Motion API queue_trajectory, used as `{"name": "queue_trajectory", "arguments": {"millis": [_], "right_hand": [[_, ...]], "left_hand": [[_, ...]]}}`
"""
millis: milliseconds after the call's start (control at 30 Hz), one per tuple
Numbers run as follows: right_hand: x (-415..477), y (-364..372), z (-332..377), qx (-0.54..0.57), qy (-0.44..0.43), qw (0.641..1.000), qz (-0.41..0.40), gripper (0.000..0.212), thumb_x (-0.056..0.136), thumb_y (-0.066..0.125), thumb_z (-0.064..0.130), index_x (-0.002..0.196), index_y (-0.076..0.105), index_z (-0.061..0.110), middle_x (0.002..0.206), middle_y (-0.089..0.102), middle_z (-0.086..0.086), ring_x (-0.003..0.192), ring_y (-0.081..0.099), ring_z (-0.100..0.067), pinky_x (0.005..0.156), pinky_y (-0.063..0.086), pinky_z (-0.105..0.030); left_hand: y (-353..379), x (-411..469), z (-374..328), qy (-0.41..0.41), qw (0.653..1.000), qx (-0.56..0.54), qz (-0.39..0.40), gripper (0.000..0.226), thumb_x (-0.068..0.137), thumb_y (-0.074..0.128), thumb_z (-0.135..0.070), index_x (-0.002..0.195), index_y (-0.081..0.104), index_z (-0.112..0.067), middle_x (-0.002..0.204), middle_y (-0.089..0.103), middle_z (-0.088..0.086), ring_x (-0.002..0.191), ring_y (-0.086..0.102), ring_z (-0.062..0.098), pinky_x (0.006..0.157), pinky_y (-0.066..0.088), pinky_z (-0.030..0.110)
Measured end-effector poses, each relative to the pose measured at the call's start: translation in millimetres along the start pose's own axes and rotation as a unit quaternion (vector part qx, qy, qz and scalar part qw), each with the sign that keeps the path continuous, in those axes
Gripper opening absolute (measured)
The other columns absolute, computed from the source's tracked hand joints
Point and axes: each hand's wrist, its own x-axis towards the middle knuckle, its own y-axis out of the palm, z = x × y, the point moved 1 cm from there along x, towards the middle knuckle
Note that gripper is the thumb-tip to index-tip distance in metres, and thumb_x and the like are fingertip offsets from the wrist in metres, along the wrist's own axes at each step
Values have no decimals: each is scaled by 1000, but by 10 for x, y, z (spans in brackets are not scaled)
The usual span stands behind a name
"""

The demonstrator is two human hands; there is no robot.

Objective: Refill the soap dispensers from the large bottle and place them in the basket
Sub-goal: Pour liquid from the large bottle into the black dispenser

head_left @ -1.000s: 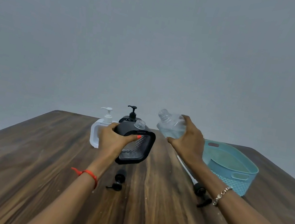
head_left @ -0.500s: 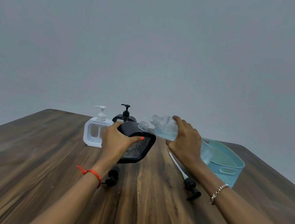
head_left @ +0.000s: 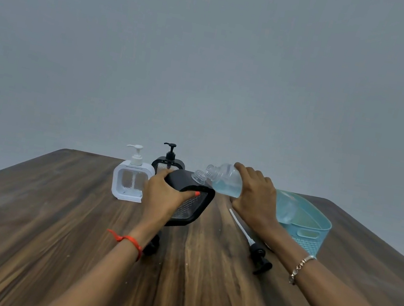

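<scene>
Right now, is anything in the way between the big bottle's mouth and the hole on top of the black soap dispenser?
Nothing visible. The large bottle, tipped in the right hand, has its open mouth close beside and slightly above the open neck of the black dispenser, which the left hand holds tilted.

Left hand [head_left: 165, 196] and right hand [head_left: 256, 198] forward, fingers [head_left: 252, 174] apparently curled in grip.

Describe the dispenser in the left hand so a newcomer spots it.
Left of the blue basket on the wooden table are three square dispensers. Pick the near black one, tilted in the left hand; the white dispenser and black dispenser behind have pumps, it has none.
</scene>
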Motion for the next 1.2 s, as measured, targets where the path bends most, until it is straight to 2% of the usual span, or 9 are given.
{"name": "queue_trajectory", "arguments": {"millis": [267,533,867,1200], "right_hand": [[-2,-36,4,-13,-9,1000,10,59,57,68,-3,114,59,6,91,67,-12,79,60,-34,68,44,-36],[-8,-56,30,-32,-21,999,2,61,47,69,-8,107,63,5,82,68,-11,71,61,-33,62,46,-35],[0,-62,60,-49,-36,998,-2,63,40,72,-8,102,64,5,77,67,-10,66,62,-32,57,48,-35],[-2,-78,79,-55,-44,997,7,62,43,71,-8,104,64,5,80,68,-11,67,62,-33,59,48,-35]], "left_hand": [[-1,-29,-5,6,1000,-7,-1,58,52,90,-25,103,66,-10,93,70,6,89,65,23,79,56,39],[-18,-60,20,9,1000,-4,-1,55,52,90,-26,100,66,-13,87,69,0,84,65,18,72,53,29],[-40,-65,52,-1,1000,3,-5,58,52,89,-28,102,66,-12,92,71,2,87,66,19,77,55,35],[-49,-99,57,-7,1000,6,-18,68,51,90,-32,111,65,-12,98,71,4,93,65,21,83,55,39]]}}
